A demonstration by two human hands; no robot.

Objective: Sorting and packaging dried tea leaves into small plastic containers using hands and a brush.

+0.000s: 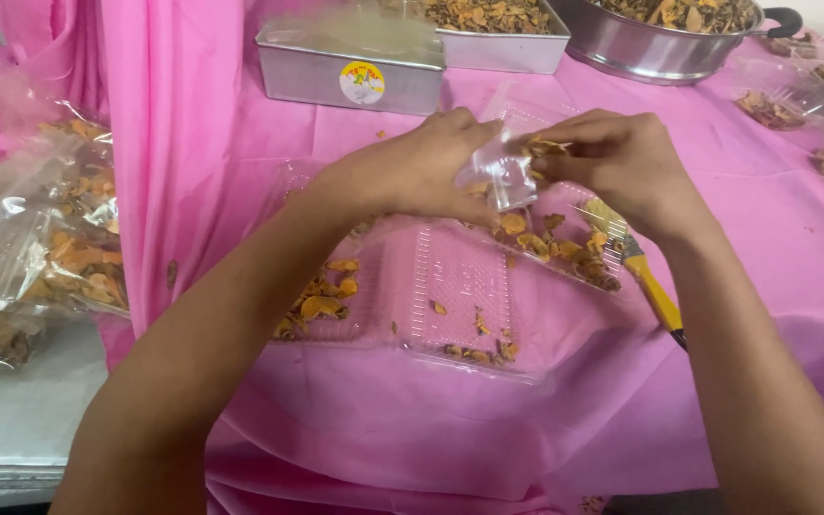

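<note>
Holding: a small clear plastic bag (505, 176) is gripped between both hands at the upper centre of the frame.
Left hand (422, 167): fingers are closed on the left edge of the bag.
Right hand (612, 157): fingers are pinched together at the bag's mouth, with orange-brown dried pieces (544, 148) held at the fingertips.
Bag position: it is kept between the two hands, just above an open clear plastic tray (460, 286) on the pink-covered counter (412, 410).
Tray contents: scattered dried slices (555, 243) are seen under the hands.
Brush: a yellow-handled brush (646, 277) is laid below the right wrist.
Far edge: metal tins (350, 62) and a metal bowl (660, 43) are set at the top.
Left of frame: filled clear bags (59, 248) are piled.
</note>
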